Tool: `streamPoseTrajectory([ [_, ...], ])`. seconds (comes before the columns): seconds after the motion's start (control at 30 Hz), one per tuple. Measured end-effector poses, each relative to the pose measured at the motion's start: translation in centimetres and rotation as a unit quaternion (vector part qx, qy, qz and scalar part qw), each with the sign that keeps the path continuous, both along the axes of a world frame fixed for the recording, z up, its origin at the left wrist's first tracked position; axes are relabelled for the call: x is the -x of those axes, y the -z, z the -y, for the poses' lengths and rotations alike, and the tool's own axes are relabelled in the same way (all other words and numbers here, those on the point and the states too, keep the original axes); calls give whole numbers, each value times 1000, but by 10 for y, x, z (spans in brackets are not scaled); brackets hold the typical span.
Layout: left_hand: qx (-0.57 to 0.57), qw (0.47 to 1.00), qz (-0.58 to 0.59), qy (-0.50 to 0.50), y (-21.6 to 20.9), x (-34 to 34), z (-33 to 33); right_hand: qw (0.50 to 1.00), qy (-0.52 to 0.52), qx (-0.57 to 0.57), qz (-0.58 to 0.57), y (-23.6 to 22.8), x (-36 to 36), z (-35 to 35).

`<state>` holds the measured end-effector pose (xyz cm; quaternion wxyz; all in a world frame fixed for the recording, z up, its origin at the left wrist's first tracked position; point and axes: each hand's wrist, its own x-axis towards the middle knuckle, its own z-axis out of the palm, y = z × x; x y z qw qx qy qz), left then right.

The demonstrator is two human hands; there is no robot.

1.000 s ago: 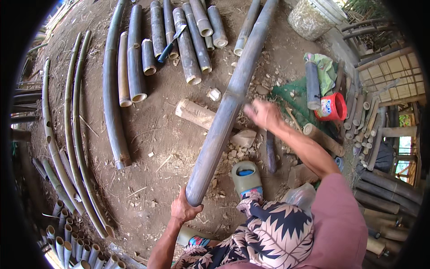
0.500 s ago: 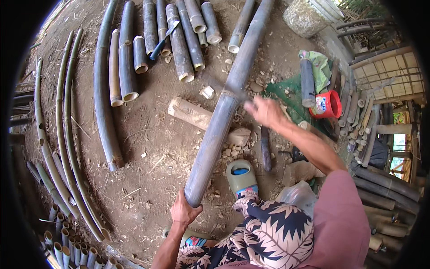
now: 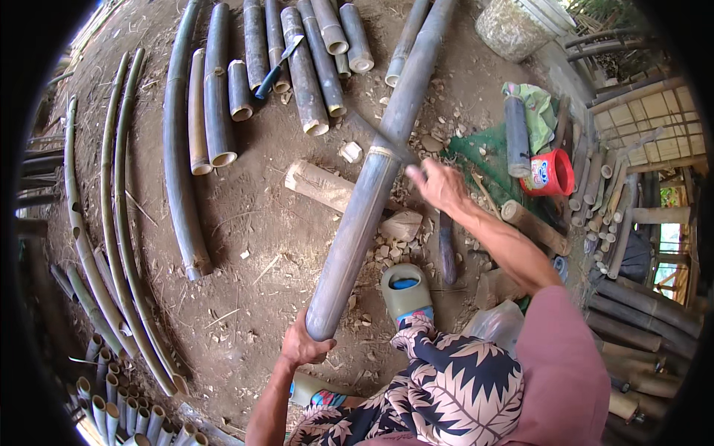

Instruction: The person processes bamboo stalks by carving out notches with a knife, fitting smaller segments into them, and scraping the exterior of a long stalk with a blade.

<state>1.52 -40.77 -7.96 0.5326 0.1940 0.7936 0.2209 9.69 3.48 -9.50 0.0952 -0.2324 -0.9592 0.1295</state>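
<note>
A long, thick grey bamboo pole (image 3: 353, 223) slants from near my knees to the upper middle, lying across a short, pale log (image 3: 320, 186). My left hand (image 3: 303, 342) wraps round its near end. My right hand (image 3: 439, 186) is closed on the handle of a long, dark-bladed cutting tool (image 3: 370, 132). The blade crosses the pole just beyond a pale ring at a joint. Blur hides whether it is a saw or a knife. Beside my right hand, a dark-handled tool (image 3: 447, 253) lies on the ground.
Cut bamboo lengths (image 3: 303, 85) lie at the top, with a blue-handled knife (image 3: 277, 70) on them. Long, thin poles (image 3: 111, 178) lie at left. A red tub (image 3: 554, 175), a white bucket (image 3: 517, 30) and more bamboo (image 3: 643, 301) are at right. My sandalled foot (image 3: 405, 290) is near the pole.
The blade has shifted slightly along its length across the pole, down and to the right, and shows more sharply. My left hand keeps its hold. The whole view has shifted slightly.
</note>
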Motion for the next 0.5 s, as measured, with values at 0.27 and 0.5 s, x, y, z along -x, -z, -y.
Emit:
streamPoseTrajectory([
  [0.27, -80, 993, 86, -21, 16, -17, 4, 999, -5, 24, 48, -10, 10, -27],
  [0.5, 8, 966, -256, 45, -14, -62, -25, 981, 145, 110, 64, 17, -4, -41],
])
